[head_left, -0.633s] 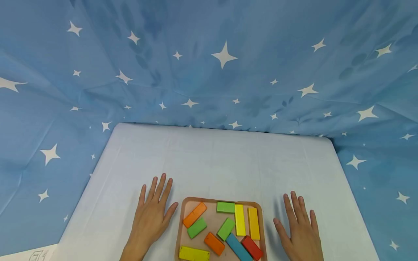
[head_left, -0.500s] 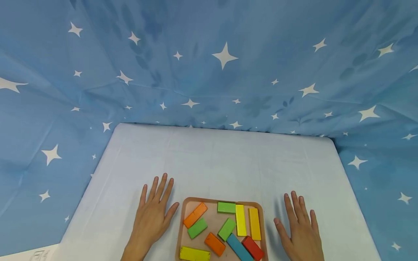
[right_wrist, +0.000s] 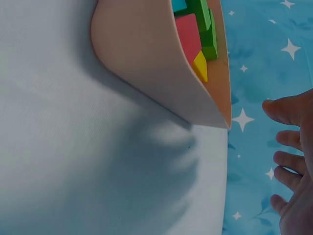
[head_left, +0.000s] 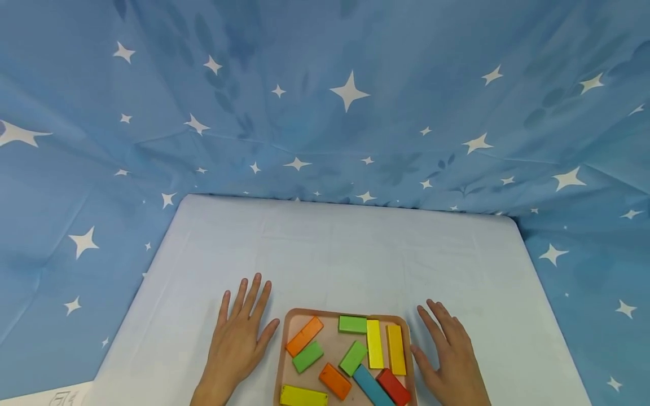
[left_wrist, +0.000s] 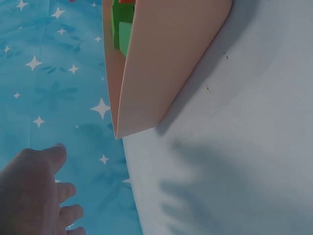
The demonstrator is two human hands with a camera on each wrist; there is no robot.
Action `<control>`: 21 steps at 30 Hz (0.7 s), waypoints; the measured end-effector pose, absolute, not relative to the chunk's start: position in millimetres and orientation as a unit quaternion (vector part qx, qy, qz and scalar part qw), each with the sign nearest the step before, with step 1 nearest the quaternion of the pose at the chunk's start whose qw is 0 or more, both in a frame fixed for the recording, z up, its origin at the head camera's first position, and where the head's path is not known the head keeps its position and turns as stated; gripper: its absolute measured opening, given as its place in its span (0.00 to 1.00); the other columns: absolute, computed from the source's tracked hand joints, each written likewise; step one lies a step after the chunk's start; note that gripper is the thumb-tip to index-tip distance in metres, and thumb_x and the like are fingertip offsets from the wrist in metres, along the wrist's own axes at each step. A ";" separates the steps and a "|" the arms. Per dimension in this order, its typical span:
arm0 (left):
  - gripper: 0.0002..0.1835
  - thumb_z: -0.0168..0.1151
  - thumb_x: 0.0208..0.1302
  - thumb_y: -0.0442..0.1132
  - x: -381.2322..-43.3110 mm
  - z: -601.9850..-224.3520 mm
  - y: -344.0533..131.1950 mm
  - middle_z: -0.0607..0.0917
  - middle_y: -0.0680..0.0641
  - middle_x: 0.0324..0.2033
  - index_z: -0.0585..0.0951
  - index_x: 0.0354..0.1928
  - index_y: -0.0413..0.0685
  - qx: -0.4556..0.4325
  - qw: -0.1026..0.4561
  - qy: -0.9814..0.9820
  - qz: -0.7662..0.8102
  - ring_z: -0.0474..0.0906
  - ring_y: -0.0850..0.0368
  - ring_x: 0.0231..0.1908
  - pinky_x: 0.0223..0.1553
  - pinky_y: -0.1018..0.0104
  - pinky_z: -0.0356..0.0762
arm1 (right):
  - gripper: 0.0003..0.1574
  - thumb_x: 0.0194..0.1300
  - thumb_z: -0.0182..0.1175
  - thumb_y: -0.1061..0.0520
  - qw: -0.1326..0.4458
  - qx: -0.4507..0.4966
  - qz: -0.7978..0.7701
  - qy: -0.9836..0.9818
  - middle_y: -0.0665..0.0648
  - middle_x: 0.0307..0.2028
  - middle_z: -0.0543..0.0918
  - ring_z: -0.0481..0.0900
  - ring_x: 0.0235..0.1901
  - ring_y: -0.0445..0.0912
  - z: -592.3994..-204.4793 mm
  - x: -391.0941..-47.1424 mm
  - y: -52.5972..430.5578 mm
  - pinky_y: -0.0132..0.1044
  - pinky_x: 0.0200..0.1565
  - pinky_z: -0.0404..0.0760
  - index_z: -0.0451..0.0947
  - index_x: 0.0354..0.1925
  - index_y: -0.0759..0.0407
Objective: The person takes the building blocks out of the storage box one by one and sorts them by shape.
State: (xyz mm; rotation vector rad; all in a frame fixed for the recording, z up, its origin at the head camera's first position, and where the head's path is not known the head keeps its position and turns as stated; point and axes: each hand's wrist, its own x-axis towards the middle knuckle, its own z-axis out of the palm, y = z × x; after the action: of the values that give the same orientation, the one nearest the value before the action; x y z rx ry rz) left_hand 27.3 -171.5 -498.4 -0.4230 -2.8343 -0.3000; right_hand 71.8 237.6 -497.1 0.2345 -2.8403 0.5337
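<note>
The person's left hand has its fingers straight and spread apart; it holds nothing and hangs above the table, near the left side of a tray. The right hand is held more loosely, its fingers slightly bent and nearer together, also gripping nothing; its thumb is just beside the tray's right wall, apart from it in the right wrist view.

Compared with the earlier frames, the right hand has moved left toward the tray and its fingers have drawn together, while the left hand has kept its place and the blocks lie as they did.

The tray sits at the near side of the table, between the hands. In it lie ten blocks: two orange blocks, three green blocks, three yellow blocks, one of a deeper shade, one blue block and one red block. A blue cloth with white stars hangs beyond the table.
</note>
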 end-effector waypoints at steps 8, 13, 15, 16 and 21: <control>0.39 0.53 0.74 0.62 29.6 -498.4 -172.7 0.63 0.43 0.80 0.64 0.80 0.50 -0.142 0.134 -0.976 -0.100 0.60 0.37 0.78 0.78 0.36 0.51 | 0.50 0.55 0.74 0.52 0.114 0.119 0.198 -0.966 0.57 0.75 0.69 0.64 0.73 0.58 -498.7 64.6 228.2 0.26 0.79 0.30 0.70 0.75 0.51; 0.39 0.54 0.74 0.62 28.6 -500.2 -171.7 0.63 0.43 0.80 0.65 0.80 0.49 -0.143 0.136 -0.975 -0.104 0.61 0.36 0.77 0.77 0.35 0.52 | 0.46 0.57 0.74 0.52 0.098 0.143 0.213 -0.962 0.55 0.72 0.73 0.70 0.69 0.56 -500.6 61.8 221.5 0.49 0.80 0.54 0.73 0.73 0.50; 0.40 0.55 0.74 0.61 28.0 -501.2 -170.9 0.63 0.43 0.80 0.65 0.80 0.49 -0.144 0.131 -0.975 -0.109 0.60 0.36 0.78 0.77 0.35 0.52 | 0.43 0.58 0.74 0.53 0.081 0.144 0.222 -0.961 0.52 0.71 0.74 0.72 0.67 0.54 -501.4 61.2 218.4 0.58 0.71 0.68 0.74 0.71 0.47; 0.40 0.55 0.74 0.61 27.8 -501.7 -170.4 0.63 0.43 0.80 0.65 0.80 0.50 -0.145 0.127 -0.975 -0.110 0.60 0.37 0.78 0.77 0.34 0.52 | 0.42 0.59 0.73 0.54 0.071 0.143 0.226 -0.961 0.51 0.70 0.75 0.73 0.66 0.53 -501.7 61.0 216.6 0.61 0.67 0.72 0.75 0.71 0.45; 0.40 0.59 0.73 0.59 30.5 -505.1 -167.4 0.61 0.47 0.81 0.63 0.81 0.53 -0.151 0.093 -0.977 -0.120 0.59 0.39 0.79 0.76 0.33 0.54 | 0.38 0.59 0.75 0.54 0.039 0.160 0.218 -0.962 0.49 0.68 0.77 0.76 0.65 0.52 -506.9 60.6 209.8 0.59 0.62 0.81 0.78 0.68 0.44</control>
State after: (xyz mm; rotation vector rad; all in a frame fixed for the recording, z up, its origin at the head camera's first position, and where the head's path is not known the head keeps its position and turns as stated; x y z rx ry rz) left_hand 30.5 -167.4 -505.1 -0.4488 -2.9004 -0.3551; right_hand 60.6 209.8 -506.9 0.4904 -2.9487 0.6688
